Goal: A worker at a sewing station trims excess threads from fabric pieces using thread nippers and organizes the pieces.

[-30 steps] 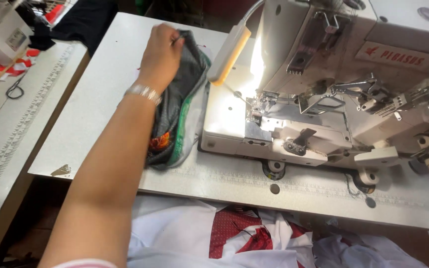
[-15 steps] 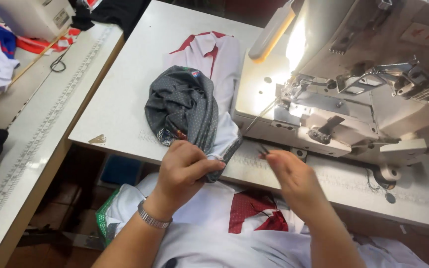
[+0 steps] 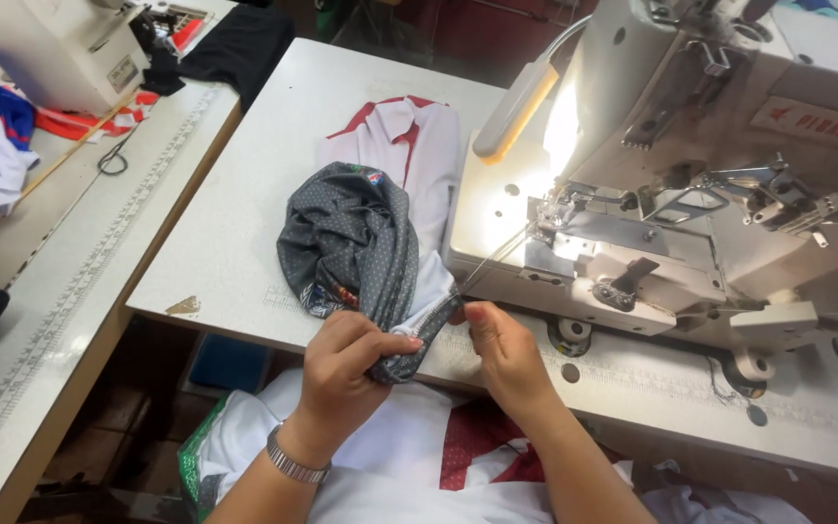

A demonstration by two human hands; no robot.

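Both hands pinch shut on the grey cloth, left hand at 7 o'clock, right hand at 5; the taut thread may snap if tugged

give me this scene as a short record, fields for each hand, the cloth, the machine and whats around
left hand: left hand, metal bracelet on the wrist, fingers closed on the near edge of the grey dotted fabric bundle
right hand: right hand pinching the same edge beside the left
cloth: crumpled on the white table, lying partly over a white garment with red collar
machine: cream industrial sewing machine, its lamp lit, to the right of the bundle
around: white and red cloth in the lap; second table on the left
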